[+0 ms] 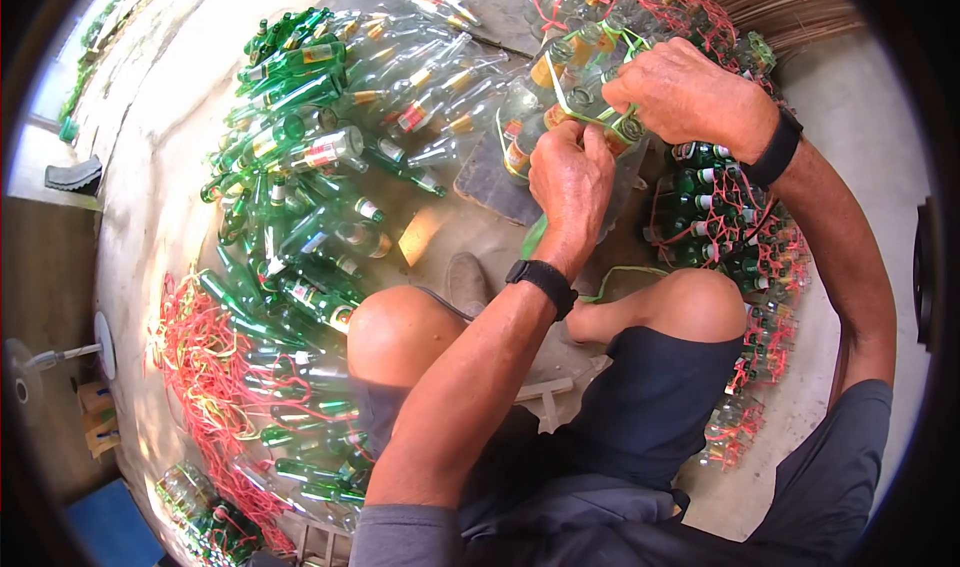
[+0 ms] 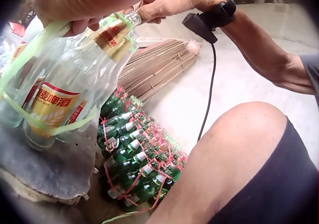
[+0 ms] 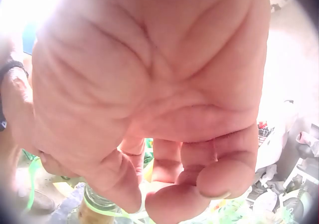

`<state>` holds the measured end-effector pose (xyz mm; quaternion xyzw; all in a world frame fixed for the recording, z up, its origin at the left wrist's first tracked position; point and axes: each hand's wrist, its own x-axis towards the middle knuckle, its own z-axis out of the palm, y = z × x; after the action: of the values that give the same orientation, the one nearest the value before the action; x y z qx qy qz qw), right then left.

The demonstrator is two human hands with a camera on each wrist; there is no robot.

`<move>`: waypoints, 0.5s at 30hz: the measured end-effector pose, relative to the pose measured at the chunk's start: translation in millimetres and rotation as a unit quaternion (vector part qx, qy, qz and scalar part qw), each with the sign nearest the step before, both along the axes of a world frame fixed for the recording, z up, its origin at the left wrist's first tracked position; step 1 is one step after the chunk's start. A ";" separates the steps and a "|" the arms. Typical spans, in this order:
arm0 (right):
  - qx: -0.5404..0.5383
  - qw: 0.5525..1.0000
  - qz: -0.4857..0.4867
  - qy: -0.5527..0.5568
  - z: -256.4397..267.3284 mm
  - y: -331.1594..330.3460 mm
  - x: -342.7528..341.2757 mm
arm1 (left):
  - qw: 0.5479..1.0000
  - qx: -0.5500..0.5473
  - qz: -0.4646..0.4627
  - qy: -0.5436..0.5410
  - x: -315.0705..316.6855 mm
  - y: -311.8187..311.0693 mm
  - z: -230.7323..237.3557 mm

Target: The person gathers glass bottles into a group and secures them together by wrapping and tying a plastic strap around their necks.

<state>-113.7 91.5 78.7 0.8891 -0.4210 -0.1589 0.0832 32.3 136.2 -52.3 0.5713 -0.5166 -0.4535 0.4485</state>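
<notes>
A bundle of clear glass beer bottles (image 2: 52,104) stands upright on a dark board (image 1: 482,179), with a light green plastic strap (image 2: 65,128) running round it. More of this strap loops about the bottle necks at the top of the bundle. My left hand (image 1: 572,179) pinches the strap at the near side of the necks, and a loose green tail hangs below it. Over the necks, just to the right, my right hand (image 1: 692,97) has its fingers curled on the strap. In the right wrist view its palm (image 3: 149,79) hides most of the bottles.
Loose green bottles (image 1: 300,227) and clear bottles (image 1: 440,87) cover the floor at left, beside a heap of red strap (image 1: 205,352). Bundles of green bottles tied in red (image 2: 134,154) line the right side. Long thin sticks (image 2: 159,67) lie behind. My knees flank the board.
</notes>
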 end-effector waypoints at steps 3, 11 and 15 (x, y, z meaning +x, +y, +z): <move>-0.033 0.998 0.013 -0.051 -1.9 -1.0 -8.5 | 1.000 0.003 -0.015 0.005 -0.9 0.5 4.4; 0.010 0.997 -0.049 -0.053 4.9 -10.8 -19.4 | 1.000 0.011 -0.029 -0.002 0.5 0.9 7.9; 0.036 0.993 -0.111 -0.004 16.1 -19.6 -22.0 | 1.000 0.011 -0.023 -0.006 -1.7 1.9 8.1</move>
<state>-135.7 71.9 94.8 0.8400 -0.5114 -0.1786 0.0310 30.5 138.1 -44.1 0.5671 -0.5273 -0.4659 0.4281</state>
